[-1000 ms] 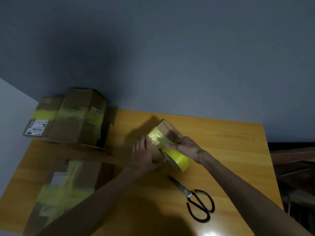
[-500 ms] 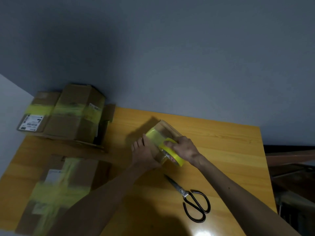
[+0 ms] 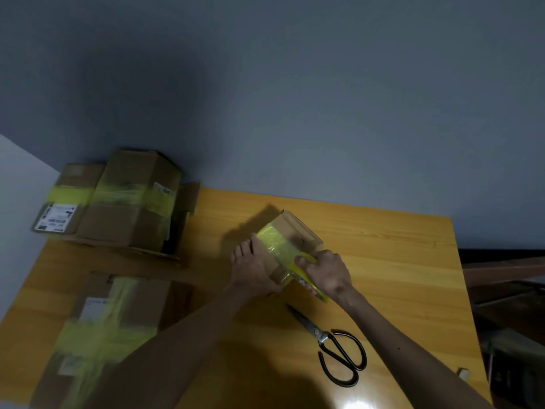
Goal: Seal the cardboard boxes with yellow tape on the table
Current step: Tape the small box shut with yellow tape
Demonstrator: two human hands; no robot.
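**A:** On the head view, where is the small cardboard box (image 3: 295, 231) sitting?

**B:** It is resting on the table (image 3: 398, 261), just beyond the tips of the scissors (image 3: 339, 346). A band of yellow tape (image 3: 275, 246) is running across its top.

**A:** What is the left hand (image 3: 253, 270) doing?

**B:** It is lying almost flat, fingers straight and close together. It is pressing on the side of the box facing away from the scissors. I judge it is bracing the box so that the pull of the tape is not dragging it.

**A:** And the right hand (image 3: 327, 273)?

**B:** It is curling tightly round the tape roll (image 3: 312, 286), between the box and the scissors. It is holding the roll on edge against the box's near corner, and that tilt seems to be drawing the strip taut and low onto the cardboard.

**A:** Is anyone using the scissors?

**B:** No. They are lying untouched with blades together, probably waiting within reach for the cut.

**A:** Are other boxes showing?

**B:** Stacked taped boxes (image 3: 126, 208) are standing far left of and beyond the scissors. Another taped box (image 3: 112, 326) is lying directly left of them, blurred.
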